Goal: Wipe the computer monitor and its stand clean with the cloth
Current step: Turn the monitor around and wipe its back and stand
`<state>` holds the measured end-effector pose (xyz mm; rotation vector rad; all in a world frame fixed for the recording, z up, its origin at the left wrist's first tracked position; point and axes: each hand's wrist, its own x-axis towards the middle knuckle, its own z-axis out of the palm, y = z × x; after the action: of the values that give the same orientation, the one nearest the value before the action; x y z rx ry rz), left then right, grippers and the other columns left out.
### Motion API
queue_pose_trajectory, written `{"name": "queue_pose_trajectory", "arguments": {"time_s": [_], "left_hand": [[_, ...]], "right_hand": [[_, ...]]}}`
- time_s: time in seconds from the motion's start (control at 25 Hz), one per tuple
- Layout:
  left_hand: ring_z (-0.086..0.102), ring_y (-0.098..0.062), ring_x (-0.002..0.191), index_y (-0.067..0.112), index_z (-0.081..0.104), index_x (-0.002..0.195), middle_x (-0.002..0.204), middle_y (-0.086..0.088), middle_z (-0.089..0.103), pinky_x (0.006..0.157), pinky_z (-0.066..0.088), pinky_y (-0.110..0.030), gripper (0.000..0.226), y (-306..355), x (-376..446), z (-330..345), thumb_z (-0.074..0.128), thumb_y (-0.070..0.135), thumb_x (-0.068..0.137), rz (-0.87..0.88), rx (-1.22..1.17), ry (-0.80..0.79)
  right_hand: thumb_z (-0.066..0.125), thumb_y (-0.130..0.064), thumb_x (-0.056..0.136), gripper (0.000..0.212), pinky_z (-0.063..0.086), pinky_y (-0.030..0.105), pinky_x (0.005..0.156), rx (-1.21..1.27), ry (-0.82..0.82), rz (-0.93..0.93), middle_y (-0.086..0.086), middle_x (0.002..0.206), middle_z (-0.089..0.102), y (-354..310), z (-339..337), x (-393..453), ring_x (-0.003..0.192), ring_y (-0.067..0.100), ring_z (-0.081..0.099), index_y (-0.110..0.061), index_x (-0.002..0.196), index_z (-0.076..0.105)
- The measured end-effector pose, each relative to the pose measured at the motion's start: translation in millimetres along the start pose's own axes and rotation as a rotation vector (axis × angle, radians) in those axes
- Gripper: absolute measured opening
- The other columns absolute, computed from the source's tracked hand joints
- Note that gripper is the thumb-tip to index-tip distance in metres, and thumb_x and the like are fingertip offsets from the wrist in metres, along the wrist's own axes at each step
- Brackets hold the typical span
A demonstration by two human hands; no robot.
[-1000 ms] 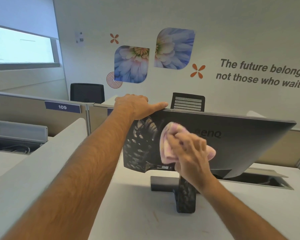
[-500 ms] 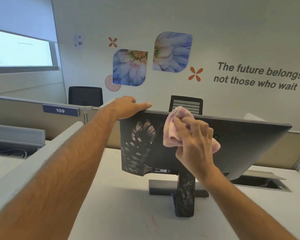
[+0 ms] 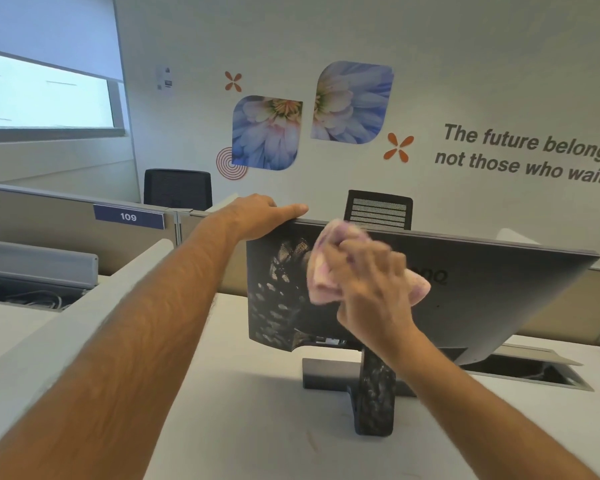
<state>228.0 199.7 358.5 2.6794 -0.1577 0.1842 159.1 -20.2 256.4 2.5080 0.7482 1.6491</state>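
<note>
A dark grey monitor stands with its back toward me, and pale smudges cover the left part of that back. Its stand is smudged too and rests on a flat base on the desk. My left hand lies over the monitor's top left corner, gripping the top edge. My right hand presses a crumpled pink cloth against the upper middle of the monitor's back, just below the top edge. The screen side is hidden from me.
The white desk runs to a low partition labelled 109. An open cable hatch lies behind the monitor at right. Two office chairs stand beyond the partition. A white divider slants along the left.
My right hand carried the cloth up the monitor's back from near the bottom edge to just under the top edge, then slightly down. My left hand stays on the top corner.
</note>
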Motion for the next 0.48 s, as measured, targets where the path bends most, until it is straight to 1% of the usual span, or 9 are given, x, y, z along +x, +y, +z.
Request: {"name": "queue_pose_trajectory", "arguments": {"time_s": [0.08,0.12,0.16,0.2,0.28,0.32,0.36,0.4,0.48], "left_hand": [[0.051,-0.028,0.123,0.017,0.057,0.135,0.139,-0.007,0.055,0.100,0.037,-0.039,0.082,-0.1,-1.1,-0.4,0.034,0.080,0.088,-0.002,-0.003,0.001],[0.051,-0.028,0.122,0.017,0.057,0.135,0.139,-0.007,0.055,0.099,0.037,-0.039,0.083,-0.5,-1.2,-0.3,0.033,0.081,0.088,0.000,-0.002,0.001],[0.051,-0.027,0.120,0.017,0.057,0.134,0.139,-0.008,0.056,0.098,0.037,-0.039,0.084,-0.9,-0.9,0.0,0.033,0.082,0.087,0.001,-0.003,0.000],[0.051,-0.027,0.117,0.018,0.058,0.133,0.138,-0.008,0.056,0.098,0.038,-0.040,0.084,-0.7,-1.0,-0.1,0.033,0.083,0.086,-0.001,-0.007,0.000],[0.049,-0.024,0.109,0.018,0.058,0.132,0.136,-0.008,0.056,0.095,0.038,-0.039,0.083,-0.4,-1.3,-0.2,0.033,0.083,0.086,-0.003,-0.012,-0.004],[0.049,-0.023,0.107,0.017,0.059,0.131,0.135,-0.008,0.057,0.094,0.038,-0.039,0.083,-0.4,-1.3,0.2,0.033,0.082,0.086,-0.003,-0.011,-0.007],[0.049,-0.023,0.107,0.017,0.058,0.131,0.136,-0.009,0.056,0.093,0.037,-0.039,0.083,-0.3,-1.0,0.4,0.033,0.082,0.087,-0.002,-0.010,-0.008],[0.050,-0.025,0.110,0.017,0.058,0.132,0.137,-0.009,0.056,0.094,0.037,-0.039,0.083,-0.7,-1.0,0.6,0.033,0.082,0.087,-0.003,-0.009,-0.007],[0.051,-0.028,0.117,0.017,0.057,0.133,0.138,-0.009,0.055,0.098,0.038,-0.040,0.084,-1.8,-1.1,0.0,0.033,0.082,0.087,-0.007,-0.016,-0.007]], "right_hand": [[0.068,-0.013,0.071,0.066,0.043,0.045,0.078,-0.069,-0.192,-0.311,0.009,0.125,0.057,-11.7,5.4,-19.4,0.108,0.031,0.049,-0.013,0.137,0.057],[0.070,-0.014,0.072,0.066,0.044,0.045,0.078,-0.072,-0.239,-0.370,0.008,0.126,0.056,-12.3,4.6,-23.5,0.107,0.030,0.050,-0.014,0.136,0.057],[0.071,-0.013,0.071,0.065,0.045,0.045,0.077,-0.054,-0.215,-0.356,0.007,0.127,0.054,-10.3,3.8,-21.0,0.107,0.031,0.052,-0.014,0.135,0.057],[0.069,-0.012,0.071,0.064,0.044,0.045,0.077,-0.031,-0.143,-0.274,0.007,0.127,0.053,-8.0,2.1,-13.5,0.108,0.031,0.051,-0.014,0.134,0.059],[0.064,-0.012,0.073,0.061,0.040,0.045,0.080,0.015,0.011,-0.009,0.008,0.127,0.053,-2.9,-1.8,8.7,0.110,0.031,0.048,-0.012,0.134,0.061],[0.064,-0.014,0.074,0.060,0.039,0.044,0.082,0.037,0.046,0.088,0.010,0.126,0.056,-2.2,-3.1,16.8,0.111,0.031,0.046,-0.011,0.134,0.061],[0.063,-0.015,0.075,0.060,0.038,0.045,0.081,0.040,0.057,0.102,0.012,0.124,0.058,-3.9,-2.7,19.4,0.110,0.031,0.046,-0.010,0.135,0.061],[0.060,-0.014,0.075,0.061,0.039,0.045,0.079,0.019,0.032,0.029,0.012,0.123,0.059,-7.8,-0.2,16.2,0.108,0.031,0.046,-0.010,0.135,0.060],[0.054,-0.012,0.073,0.063,0.042,0.045,0.075,-0.045,-0.127,-0.263,0.010,0.122,0.056,-20.3,6.9,-2.5,0.104,0.031,0.048,-0.012,0.135,0.058]]}}
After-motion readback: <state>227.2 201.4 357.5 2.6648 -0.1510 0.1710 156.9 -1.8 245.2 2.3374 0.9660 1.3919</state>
